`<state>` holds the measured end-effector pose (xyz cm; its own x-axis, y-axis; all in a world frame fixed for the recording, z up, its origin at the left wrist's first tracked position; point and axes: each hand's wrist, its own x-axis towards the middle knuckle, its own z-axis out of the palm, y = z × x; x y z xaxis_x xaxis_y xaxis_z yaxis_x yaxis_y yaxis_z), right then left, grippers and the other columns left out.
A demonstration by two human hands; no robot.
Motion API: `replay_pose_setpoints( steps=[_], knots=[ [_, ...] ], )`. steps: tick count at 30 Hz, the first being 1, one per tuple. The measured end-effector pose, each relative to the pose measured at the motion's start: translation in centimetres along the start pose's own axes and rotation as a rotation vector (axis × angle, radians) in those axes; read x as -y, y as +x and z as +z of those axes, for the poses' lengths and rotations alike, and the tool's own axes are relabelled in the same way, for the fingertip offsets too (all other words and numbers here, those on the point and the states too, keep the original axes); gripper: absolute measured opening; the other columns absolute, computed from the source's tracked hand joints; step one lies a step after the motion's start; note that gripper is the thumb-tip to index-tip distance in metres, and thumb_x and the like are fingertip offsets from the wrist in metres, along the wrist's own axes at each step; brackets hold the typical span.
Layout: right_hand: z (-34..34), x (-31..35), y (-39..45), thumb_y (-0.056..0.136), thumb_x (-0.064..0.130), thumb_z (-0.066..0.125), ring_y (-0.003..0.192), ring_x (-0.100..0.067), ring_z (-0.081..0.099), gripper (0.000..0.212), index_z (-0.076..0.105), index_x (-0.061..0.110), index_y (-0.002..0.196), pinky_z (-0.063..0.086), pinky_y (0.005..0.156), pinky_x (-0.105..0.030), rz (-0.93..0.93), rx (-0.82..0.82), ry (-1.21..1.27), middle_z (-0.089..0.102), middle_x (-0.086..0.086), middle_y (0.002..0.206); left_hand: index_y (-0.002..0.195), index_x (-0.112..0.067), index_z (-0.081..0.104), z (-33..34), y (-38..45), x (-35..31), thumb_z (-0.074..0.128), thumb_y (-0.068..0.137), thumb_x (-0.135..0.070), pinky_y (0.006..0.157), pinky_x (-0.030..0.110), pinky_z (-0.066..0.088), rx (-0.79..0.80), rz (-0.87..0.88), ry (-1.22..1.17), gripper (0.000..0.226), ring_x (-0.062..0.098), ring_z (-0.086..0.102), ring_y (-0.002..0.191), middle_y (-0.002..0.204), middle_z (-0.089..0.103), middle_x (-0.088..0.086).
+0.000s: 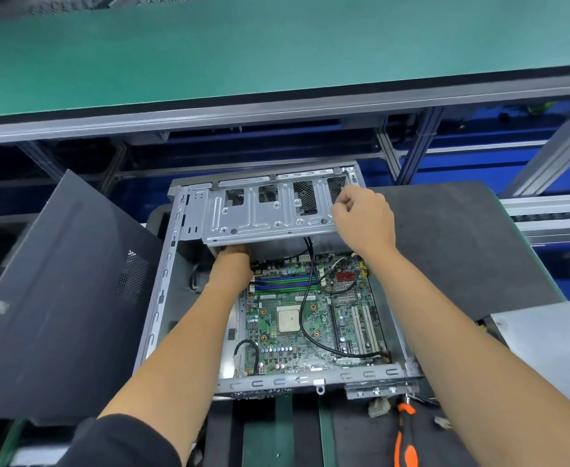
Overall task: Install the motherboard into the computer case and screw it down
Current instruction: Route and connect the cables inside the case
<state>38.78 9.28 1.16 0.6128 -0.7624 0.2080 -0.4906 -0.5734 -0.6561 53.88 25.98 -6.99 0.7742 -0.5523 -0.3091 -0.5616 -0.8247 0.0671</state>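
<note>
**Motherboard lying in the case, hands busy at the drive cage**

From the head camera, the green rectangular motherboard (305, 315) is lying flat on the floor of the open grey sheet-metal computer case (162, 281), just nearer the person than both sets of fingers. The right hand (361, 215) is curling its fingers over the right end of the silver perforated metal drive cage (263, 210) and appears to be gripping its edge. The left hand (231, 264) is reaching beneath the cage's near lip; its fingertips are hidden under the metal, so I cannot tell whether they are spread or closed. A thin black cable (305, 298) is trailing across the board, below and between the two hands.

The board is looking light but brittle: stiff enough to lift, yet likely to crack if flexed, with delicate pins and slots. Bare edges and corners seem the safest places to take hold, well away from the pale square processor socket (288, 319). An orange-and-black handled screwdriver (406, 439) is lying outside the case, near the right forearm.
</note>
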Motion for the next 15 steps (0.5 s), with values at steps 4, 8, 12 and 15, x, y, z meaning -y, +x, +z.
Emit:
replay_pose_setpoints(
  steps=[4, 8, 12, 15],
  knots=[
    [0.0, 0.1, -0.1, 0.081, 0.013, 0.047, 0.066, -0.021, 0.052, 0.015, 0.059, 0.02, 0.073, 0.033, 0.05, -0.024, 0.002, 0.003, -0.003, 0.056, 0.007, 0.063, 0.102, -0.004, 0.064, -1.3, -1.4, -1.1, 0.058, 0.084, -0.007, 0.071, 0.036, 0.05, -0.048, 0.104, 0.052, 0.019, 0.032, 0.06, 0.084, 0.091, 0.061, 0.013],
    [0.0, 0.1, 0.0, 0.081, 0.014, 0.047, 0.067, -0.023, 0.054, 0.015, 0.06, 0.016, 0.075, 0.039, 0.052, -0.027, 0.009, 0.0, -0.004, 0.059, 0.002, 0.066, 0.089, -0.014, 0.062, -2.1, -3.0, -4.1, 0.053, 0.085, -0.014, 0.064, 0.03, 0.044, -0.023, 0.406, -0.139, 0.01, 0.022, 0.054, 0.071, 0.086, 0.063, 0.004],
    [0.0, 0.1, 0.0, 0.08, 0.015, 0.048, 0.066, -0.023, 0.054, 0.014, 0.06, 0.017, 0.075, 0.042, 0.054, -0.03, 0.027, -0.009, 0.001, 0.059, 0.0, 0.068, 0.084, -0.011, 0.06, -0.9, -3.7, -5.7, 0.064, 0.086, -0.044, 0.068, 0.037, 0.048, 0.219, 0.562, -0.162, 0.033, 0.024, 0.057, 0.076, 0.086, 0.063, 0.007],
    [0.0, 0.1, 0.0, 0.08, 0.014, 0.047, 0.066, -0.024, 0.054, 0.014, 0.06, 0.016, 0.075, 0.043, 0.054, -0.029, 0.037, -0.01, 0.01, 0.06, 0.0, 0.067, 0.077, -0.008, 0.064, -0.8, -3.5, -5.0, 0.071, 0.081, -0.044, 0.068, 0.034, 0.045, 0.299, 0.583, -0.245, 0.037, 0.024, 0.057, 0.074, 0.084, 0.066, 0.01]
  ],
)
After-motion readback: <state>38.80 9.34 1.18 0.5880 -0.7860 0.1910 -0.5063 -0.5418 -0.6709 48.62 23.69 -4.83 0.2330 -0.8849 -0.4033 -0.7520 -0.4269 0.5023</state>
